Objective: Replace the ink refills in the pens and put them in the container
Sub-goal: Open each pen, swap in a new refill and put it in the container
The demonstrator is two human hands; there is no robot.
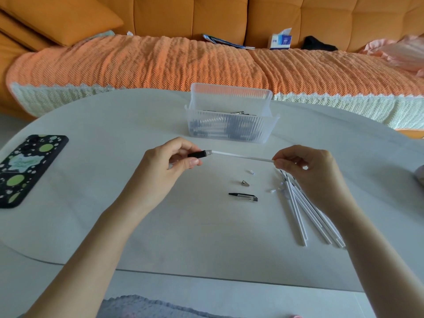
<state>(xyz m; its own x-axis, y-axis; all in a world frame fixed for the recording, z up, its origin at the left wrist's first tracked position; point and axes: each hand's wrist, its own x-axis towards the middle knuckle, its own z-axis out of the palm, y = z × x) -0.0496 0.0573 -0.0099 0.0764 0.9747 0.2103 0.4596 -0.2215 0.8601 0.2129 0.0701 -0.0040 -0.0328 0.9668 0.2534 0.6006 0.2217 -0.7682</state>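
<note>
My left hand (171, 158) grips a black pen barrel (197, 154) held level above the table. A white ink refill (243, 156) sticks out of the barrel's right end. My right hand (302, 165) pinches the refill's far end. On the table below lie a small metal pen tip (245, 182), the pen's black clip-end half (243, 196) and a tiny white cap (252, 172). Several white refills (307, 214) lie fanned out under my right wrist. The clear ribbed container (229, 115) stands behind my hands, with several pens inside.
A phone in a black case with green dots (27, 167) lies at the table's left edge. Small white caps (274, 190) sit beside the refills. An orange sofa with a textured cover (160, 63) runs behind the white table (114, 115).
</note>
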